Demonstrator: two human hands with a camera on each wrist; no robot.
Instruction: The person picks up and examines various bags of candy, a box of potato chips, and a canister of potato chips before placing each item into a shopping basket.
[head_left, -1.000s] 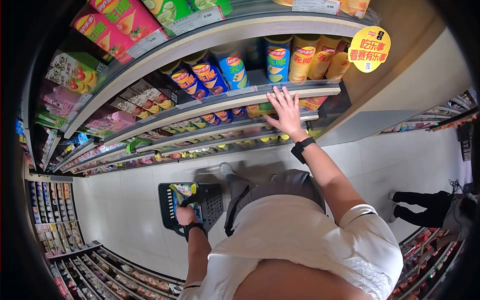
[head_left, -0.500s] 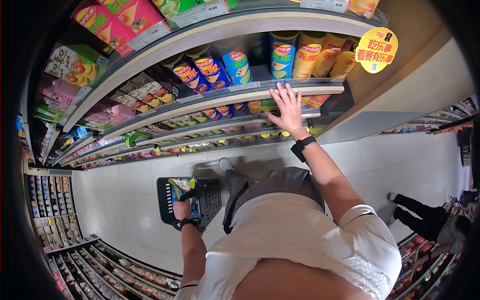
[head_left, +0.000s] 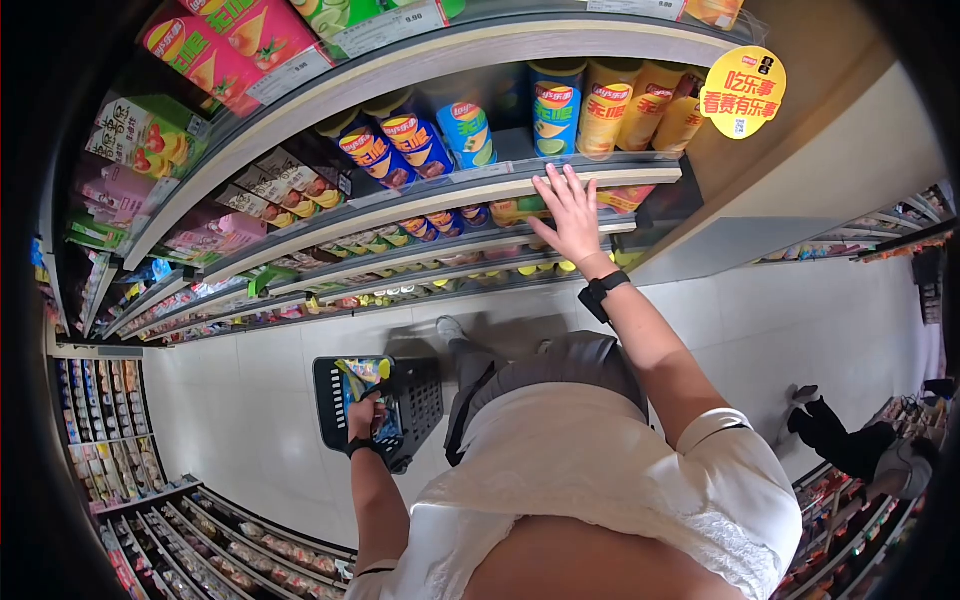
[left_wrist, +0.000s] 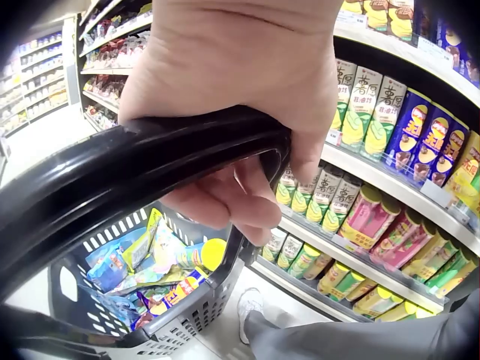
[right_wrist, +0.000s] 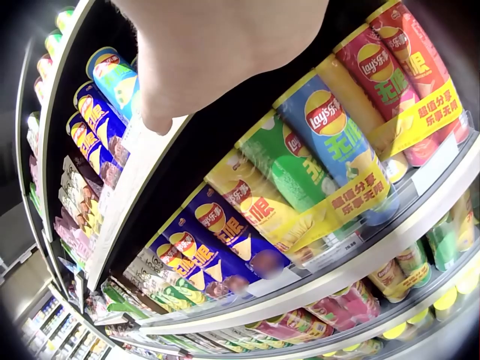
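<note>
My left hand [head_left: 362, 415] grips the black handle [left_wrist: 82, 169] of a dark shopping basket [head_left: 425, 395], its fingers curled under the bar in the left wrist view. Bagged snacks [left_wrist: 154, 244] and a chip can with a yellow lid [left_wrist: 212, 255] lie inside the basket. My right hand [head_left: 573, 222] rests with spread, straight fingers on the front edge of a shelf [head_left: 645, 178]. Just behind its fingertips stand a blue Lay's can [head_left: 555, 110] and a yellow can [head_left: 607, 110]. A gap separates that blue can from another blue can [head_left: 466, 130] further left.
Below the right hand, a lower shelf holds green [right_wrist: 289, 161], blue and red chip cans. A round yellow sign [head_left: 741, 92] sticks out at the shelf's right end. Another person's legs [head_left: 840, 430] are at the right. More racks [head_left: 230, 535] line the aisle behind.
My right hand stays at the shelf edge while the head view shifts slightly. The basket has moved slightly left and up in view, still held by my left hand. The other person's legs have moved.
</note>
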